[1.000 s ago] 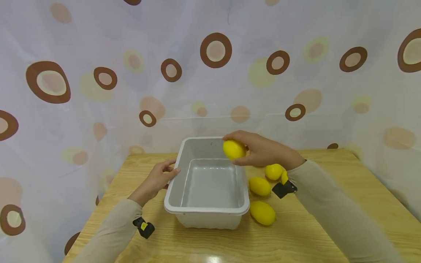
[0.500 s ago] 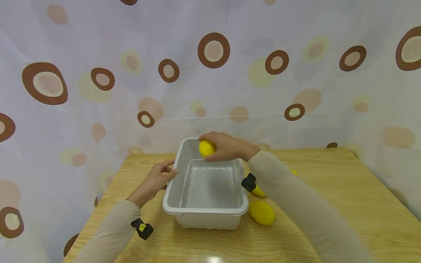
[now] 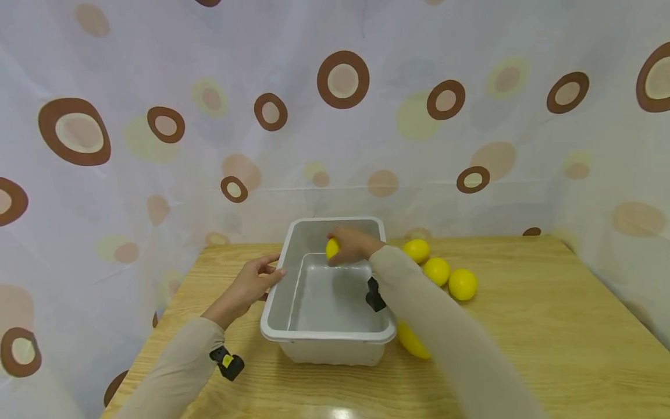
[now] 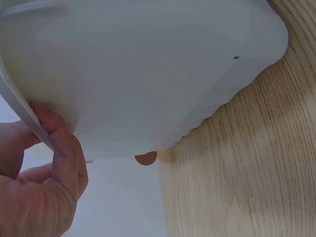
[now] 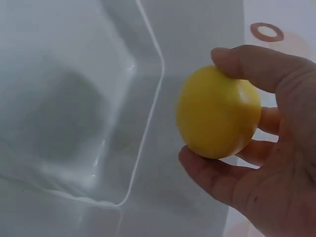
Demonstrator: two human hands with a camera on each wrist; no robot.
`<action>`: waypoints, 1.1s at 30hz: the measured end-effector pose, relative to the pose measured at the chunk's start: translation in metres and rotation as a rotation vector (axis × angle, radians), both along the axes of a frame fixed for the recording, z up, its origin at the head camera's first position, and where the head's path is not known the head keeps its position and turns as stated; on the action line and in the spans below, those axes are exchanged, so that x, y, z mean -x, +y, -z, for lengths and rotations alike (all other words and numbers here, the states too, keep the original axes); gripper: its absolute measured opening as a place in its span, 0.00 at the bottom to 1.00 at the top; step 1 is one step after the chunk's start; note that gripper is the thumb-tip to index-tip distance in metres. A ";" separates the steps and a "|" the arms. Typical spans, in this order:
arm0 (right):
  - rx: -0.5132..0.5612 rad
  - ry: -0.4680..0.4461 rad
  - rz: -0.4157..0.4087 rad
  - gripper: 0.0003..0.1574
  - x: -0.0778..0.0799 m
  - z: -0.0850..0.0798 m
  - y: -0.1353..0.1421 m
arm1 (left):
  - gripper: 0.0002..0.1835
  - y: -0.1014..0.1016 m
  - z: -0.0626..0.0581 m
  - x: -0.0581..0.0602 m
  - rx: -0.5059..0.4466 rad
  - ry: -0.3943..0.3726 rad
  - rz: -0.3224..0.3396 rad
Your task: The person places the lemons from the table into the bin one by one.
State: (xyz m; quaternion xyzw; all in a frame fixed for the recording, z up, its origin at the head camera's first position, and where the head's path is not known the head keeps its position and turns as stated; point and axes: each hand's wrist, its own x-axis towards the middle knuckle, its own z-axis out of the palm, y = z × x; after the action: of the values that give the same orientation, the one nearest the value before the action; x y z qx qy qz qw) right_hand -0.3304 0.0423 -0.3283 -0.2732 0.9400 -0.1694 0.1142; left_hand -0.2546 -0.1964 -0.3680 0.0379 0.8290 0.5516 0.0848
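Note:
A grey-white plastic basin point(image 3: 328, 336) stands on the wooden table, its inside bare in the head view. My left hand point(image 3: 253, 285) grips the basin's left rim; in the left wrist view its fingers point(image 4: 64, 143) curl under that rim from outside. Inside the basin's far part, above its floor, my right hand point(image 3: 355, 244) holds a lemon point(image 5: 217, 113) between thumb and fingers. To the basin's right lie several more lemons, among them a far one point(image 3: 416, 251), a rightmost one point(image 3: 463, 284) and a near one point(image 3: 412, 342) partly hidden by the right sleeve.
The wooden table point(image 3: 534, 326) reaches out to the right of the lemons. A patterned curtain point(image 3: 398, 145) hangs behind the table and along its sides. The right forearm crosses over the basin's right rim.
My right hand has carried the lemon leftward over the basin's right rim, then down into the basin. The left hand keeps its hold on the rim.

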 end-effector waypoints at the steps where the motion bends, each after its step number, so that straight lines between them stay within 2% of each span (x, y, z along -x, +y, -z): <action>1: -0.016 -0.011 0.012 0.40 0.000 0.003 0.000 | 0.27 0.000 0.000 0.000 0.001 -0.001 0.001; 11: -0.078 -0.123 0.148 0.39 -0.002 0.026 0.009 | 0.28 -0.002 -0.001 -0.001 -0.022 0.002 0.032; 15: -0.141 -0.127 0.175 0.38 -0.003 0.029 0.008 | 0.29 -0.003 -0.002 -0.003 -0.023 -0.004 0.035; 21: -0.269 -0.142 0.174 0.38 -0.003 0.035 0.005 | 0.28 -0.005 -0.001 -0.004 -0.024 -0.003 0.043; 28: -0.313 -0.187 0.177 0.41 -0.003 0.036 0.005 | 0.28 -0.005 0.001 -0.003 -0.026 -0.001 0.039; 33: -0.403 -0.173 0.120 0.38 -0.001 0.039 0.005 | 0.27 -0.003 0.000 -0.002 -0.016 -0.004 0.025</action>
State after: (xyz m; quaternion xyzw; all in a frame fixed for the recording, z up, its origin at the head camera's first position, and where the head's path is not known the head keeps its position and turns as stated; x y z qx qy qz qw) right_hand -0.3298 0.0470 -0.3668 -0.1731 0.9561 -0.0076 0.2363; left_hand -0.2525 -0.1989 -0.3683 0.0477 0.8238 0.5572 0.0932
